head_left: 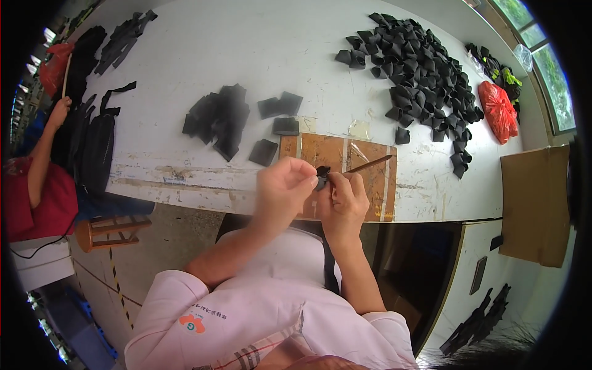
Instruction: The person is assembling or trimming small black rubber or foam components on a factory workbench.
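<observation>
Over a brown board (pixel 376 194) at the table's near edge, both hands meet at a small black piece of sheet material (pixel 322 179). My left hand (pixel 285 188) is closed, thumb and fingers pinching at the piece's left side. My right hand (pixel 345 198) is closed too, its fingertips against the piece's right side. A thin dark brown stick (pixel 372 163) lies in that same hand and juts out to the right; its other end is hidden. Flat black squares (pixel 264 152) lie just past my left hand, beside a pile of similar flat pieces (pixel 217 118).
A large heap of folded black pieces (pixel 419 65) covers the far right. Beyond it sit a red plastic bag (pixel 497 112) and a cardboard box (pixel 535 206). At the left, another person's arm (pixel 46 151) reaches over black items; a wooden stool (pixel 111 233) stands below.
</observation>
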Tool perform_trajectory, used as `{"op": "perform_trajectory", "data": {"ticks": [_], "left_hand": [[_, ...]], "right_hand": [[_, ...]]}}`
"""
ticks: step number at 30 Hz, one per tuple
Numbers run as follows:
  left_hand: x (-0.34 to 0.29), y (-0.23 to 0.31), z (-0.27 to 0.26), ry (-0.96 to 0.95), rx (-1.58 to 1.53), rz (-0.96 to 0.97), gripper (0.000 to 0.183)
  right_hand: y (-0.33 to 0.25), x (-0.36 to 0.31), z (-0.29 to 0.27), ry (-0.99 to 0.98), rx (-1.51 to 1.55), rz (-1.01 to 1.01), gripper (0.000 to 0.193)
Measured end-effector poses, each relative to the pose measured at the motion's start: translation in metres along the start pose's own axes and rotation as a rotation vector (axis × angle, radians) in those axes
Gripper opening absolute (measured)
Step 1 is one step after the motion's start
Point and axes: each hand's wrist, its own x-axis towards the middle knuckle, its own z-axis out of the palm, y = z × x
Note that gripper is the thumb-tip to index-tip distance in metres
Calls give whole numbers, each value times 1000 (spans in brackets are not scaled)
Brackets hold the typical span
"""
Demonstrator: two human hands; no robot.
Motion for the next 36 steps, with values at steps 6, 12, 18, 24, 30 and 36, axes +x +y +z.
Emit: {"op": "perform_trajectory", "data": {"ticks": [6, 12, 18, 24, 30, 36], "left_hand": [[7, 10, -7, -374, -406, -236, 13], [6, 11, 30, -93, 94, 362, 11], [29, 55, 35, -896, -1287, -516, 17], [37, 26, 24, -544, -779, -387, 12], [34, 43, 41, -252, -2, 495, 34], [37, 40, 39, -413, -12, 574, 14]], "right_hand": [[5, 8, -30, -204, 1283, 740, 5], [-6, 23, -56, -294, 1350, 816, 25], [-5, 77, -81, -325, 1029, 413, 29], [36, 61, -51, -472, 1277, 565, 23], [27, 59, -52, -175, 728, 338, 30], [8, 51, -63, 33, 411, -87, 30]]}}
